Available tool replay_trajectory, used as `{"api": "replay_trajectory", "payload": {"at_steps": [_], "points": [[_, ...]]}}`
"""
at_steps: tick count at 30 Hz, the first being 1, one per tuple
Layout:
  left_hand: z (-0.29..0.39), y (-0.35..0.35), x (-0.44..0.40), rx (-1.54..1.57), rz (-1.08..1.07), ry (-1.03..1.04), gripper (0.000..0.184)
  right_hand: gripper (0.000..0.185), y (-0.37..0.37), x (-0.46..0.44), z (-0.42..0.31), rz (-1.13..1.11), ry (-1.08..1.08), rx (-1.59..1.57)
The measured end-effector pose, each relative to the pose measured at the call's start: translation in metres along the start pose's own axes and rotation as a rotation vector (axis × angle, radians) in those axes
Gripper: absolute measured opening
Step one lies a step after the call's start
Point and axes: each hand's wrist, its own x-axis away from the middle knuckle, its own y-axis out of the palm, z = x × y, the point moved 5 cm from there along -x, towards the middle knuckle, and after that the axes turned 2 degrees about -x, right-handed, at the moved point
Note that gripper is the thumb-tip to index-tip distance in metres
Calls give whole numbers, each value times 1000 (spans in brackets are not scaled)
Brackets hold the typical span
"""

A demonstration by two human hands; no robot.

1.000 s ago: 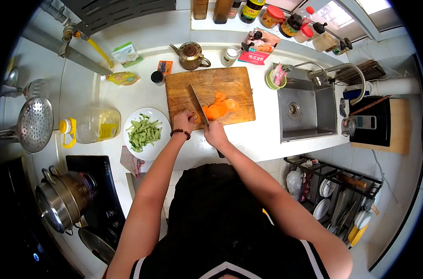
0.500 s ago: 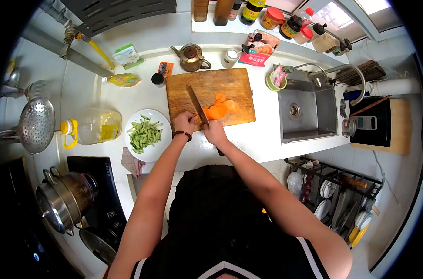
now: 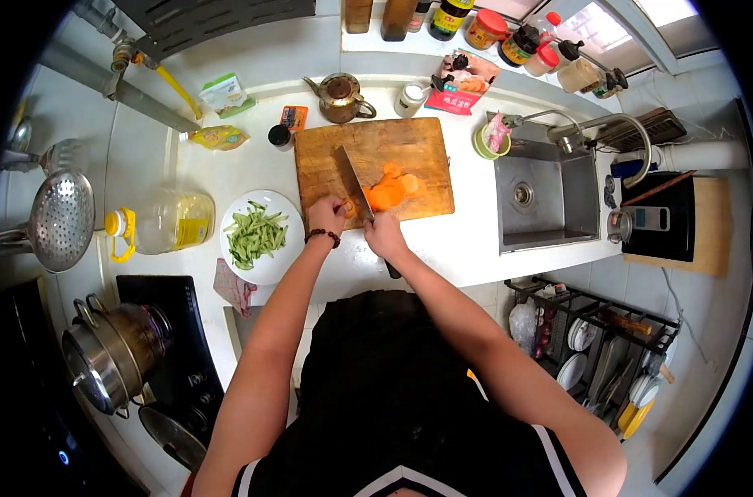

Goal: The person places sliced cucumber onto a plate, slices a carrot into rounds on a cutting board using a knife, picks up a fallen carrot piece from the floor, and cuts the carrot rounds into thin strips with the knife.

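My right hand (image 3: 385, 237) is closed round the dark handle of a kitchen knife (image 3: 353, 181), its blade angled away over the wooden cutting board (image 3: 410, 142). To the left of the blade, my left hand (image 3: 326, 216), with a beaded bracelet at the wrist, pinches a carrot piece (image 3: 349, 209) near the board's front edge. Orange carrot slices (image 3: 392, 192) lie in an overlapping heap just right of the blade. Beside my left wrist, a white plate (image 3: 290, 255) holds pale green cucumber strips (image 3: 256, 235).
A teapot (image 3: 341, 98), a white-lidded jar (image 3: 410, 100) and a starch packet (image 3: 464, 81) stand behind the board. The sink (image 3: 522, 224) is to the right. At left are an oil jug (image 3: 173, 222) and a steel pot (image 3: 103, 364) on the stove.
The view has shifted slightly. My left fingers have drawn a little left from the blade, and the knife tip sits slightly farther right. Both hands keep their holds.
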Motion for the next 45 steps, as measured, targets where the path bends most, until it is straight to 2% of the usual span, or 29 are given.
{"api": "replay_trajectory", "payload": {"at_steps": [12, 15, 18, 27, 29, 30, 32, 34, 35, 37, 38, 40, 42, 43, 45], "points": [[-2, 1, -6, 5, -29, 22, 15, 30, 3, -20, 12, -38, -65, -10], [1, -1, -5, -38, -18, 48, 14, 30, 12, -29, 20, -86, 4, -23], [-3, -1, -4, 48, -38, 6, 14, 30, 12, -31, 21, -26, -44, -45], [-5, 3, 3, 46, 20, 84, 16, 26, -2, -21, 31, 84, -62, -55], [-2, -4, 5, 78, 23, 83, 15, 25, -24, -8, 16, -23, -67, 103], [4, -18, 6, 54, 88, 59, 15, 25, -39, 0, 7, -11, -62, 102], [3, -40, 7, 42, 281, 88, 17, 20, -62, 14, -16, -34, -171, 358], [32, -82, 10, 176, 415, 28, 20, 17, -79, 19, -23, -18, -249, 453], [51, -97, 9, 172, 411, 30, 20, 16, -83, 22, -25, -17, -331, 553], [104, -120, 6, 72, 448, 401, 24, 20, -88, 18, -14, 20, -387, 571], [117, -123, 5, 69, 453, 399, 24, 24, -93, 16, -11, 63, -444, 595], [151, -108, 3, -155, 274, 600, 27, 23, -101, 13, -8, 32, -463, 648], [145, -63, -5, 2, -317, 437, 33, 22, -104, 12, -6, -13, -469, 689], [146, -55, -3, -2, -310, 433, 33, 22, -106, 12, -4, -14, -478, 687], [146, -31, -2, -67, -474, 392, 35, 24, -111, 11, -5, 0, -548, 679]]}}
